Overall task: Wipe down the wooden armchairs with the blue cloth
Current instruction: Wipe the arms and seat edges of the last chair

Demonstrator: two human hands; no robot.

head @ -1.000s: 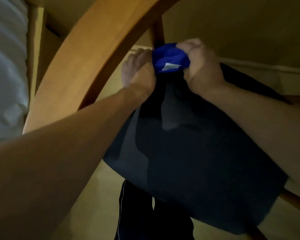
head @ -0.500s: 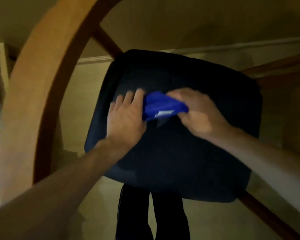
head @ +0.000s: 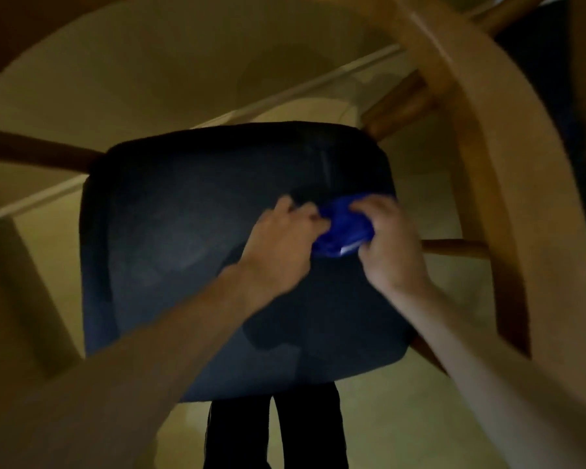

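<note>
Presently, left to right: dark seat cushion [head: 183,248]; left hand [head: 279,245], grip pinching one end of the blue cloth [head: 344,231]; right hand [head: 389,245], grip clenched on the other end; curved wooden armrest [head: 481,170]. Step, as judged: regathering the cloth above the cushion. Next move likely calls for carrying it to bare wood. Cloth: bunched, vivid blue, pale tag showing.

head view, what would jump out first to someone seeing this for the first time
The bright blue cloth stands out most, bunched between the left hand and the right hand, right of centre. Both hands hold it over the dark seat cushion, which fills the middle of the view. A pale curved wooden armrest sweeps down the right side.
</note>
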